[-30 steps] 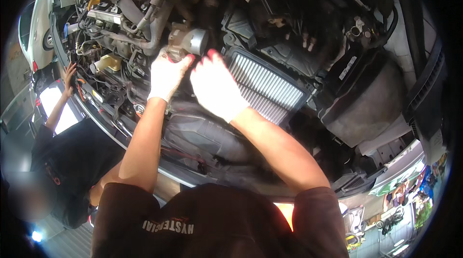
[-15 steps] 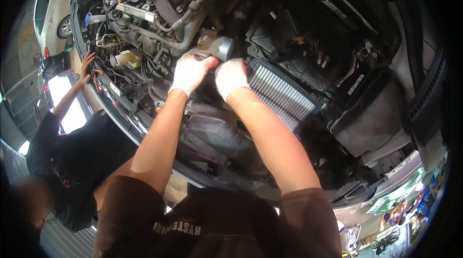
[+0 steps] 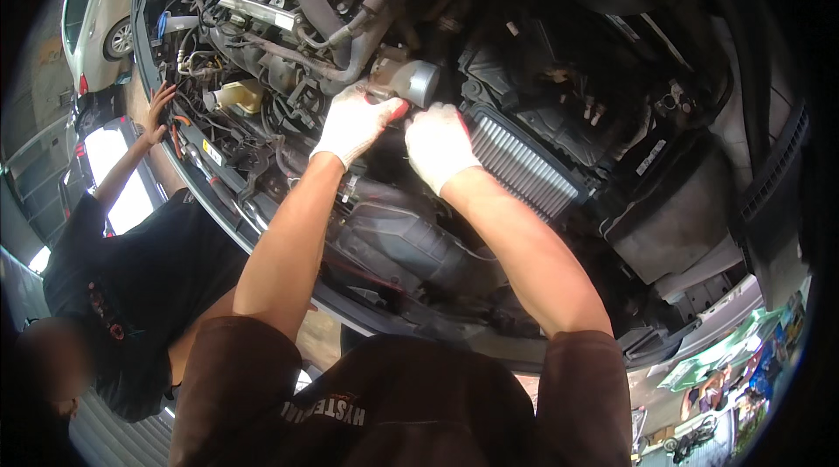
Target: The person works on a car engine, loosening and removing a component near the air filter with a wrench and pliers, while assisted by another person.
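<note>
In a car's engine bay, a cylindrical metal housing with a bright silver end sits among hoses and brackets. My left hand, in a white knit glove with red fingertips, is closed at the housing's lower left, its thumb pointing right; what it grips is hidden. Just right of it, my right hand, gloved alike, has its fingers curled below the silver end; I cannot make out what is in them. A pleated grey air filter in a black tray lies to the right of my right hand.
A co-worker in a dark shirt stands at my left, one bare hand raised by the bay's edge. A white car is at upper left, a yellowish reservoir near the left edge of the bay. Cluttered workshop items show at lower right.
The view has shifted, so the engine bay and both my hands appear further right. My right hand's fingers have curled tighter near the housing, while my left hand stays beside it.
</note>
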### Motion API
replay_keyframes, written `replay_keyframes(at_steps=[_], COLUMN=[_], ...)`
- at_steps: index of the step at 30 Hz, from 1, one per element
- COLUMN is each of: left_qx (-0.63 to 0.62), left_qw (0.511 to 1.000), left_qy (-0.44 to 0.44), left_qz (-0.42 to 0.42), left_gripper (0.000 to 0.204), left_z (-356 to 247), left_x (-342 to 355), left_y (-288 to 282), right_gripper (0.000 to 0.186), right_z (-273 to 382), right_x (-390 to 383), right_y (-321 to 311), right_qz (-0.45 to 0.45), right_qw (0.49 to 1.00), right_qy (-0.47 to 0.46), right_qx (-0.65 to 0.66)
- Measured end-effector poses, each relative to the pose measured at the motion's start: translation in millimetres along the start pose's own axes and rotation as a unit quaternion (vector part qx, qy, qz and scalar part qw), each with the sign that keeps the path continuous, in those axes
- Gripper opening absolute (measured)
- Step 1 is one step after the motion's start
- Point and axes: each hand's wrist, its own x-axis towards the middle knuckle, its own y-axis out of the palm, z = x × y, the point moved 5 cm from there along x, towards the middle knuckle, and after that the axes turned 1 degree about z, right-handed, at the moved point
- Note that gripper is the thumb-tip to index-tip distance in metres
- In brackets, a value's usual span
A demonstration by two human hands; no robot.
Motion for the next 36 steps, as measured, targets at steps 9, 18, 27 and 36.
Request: replay_keyframes(at_steps=[9,18,27,36], left_qx=[0.031,-0.084,0.085,0.108], left_qw=[0.997,0.974,0.990,0.984], left_qy=[-0.035,-0.028,-0.030,-0.046], left_qz=[0.061,0.209,0.110,0.137], left_gripper=[0.056,0.054,0.056,0.053], left_z=[-13,13,-18,-16], left_x=[5,19,2,2], left_y=[-6,2,-8,-7], right_gripper=[0.019,0.015,0.019,0.022], right_z=[-17,-17,-11,-1], right_x=[-4,-6,-1,-5], right_y=[-7,-16,-16,-18], right_qz=[-0.052,-0.061,0.007,0.023], right_qw=[0.993,0.989,0.995,0.996], right_qy=[-0.079,-0.090,-0.071,-0.092], right_qx=[0.070,0.097,0.064,0.007])
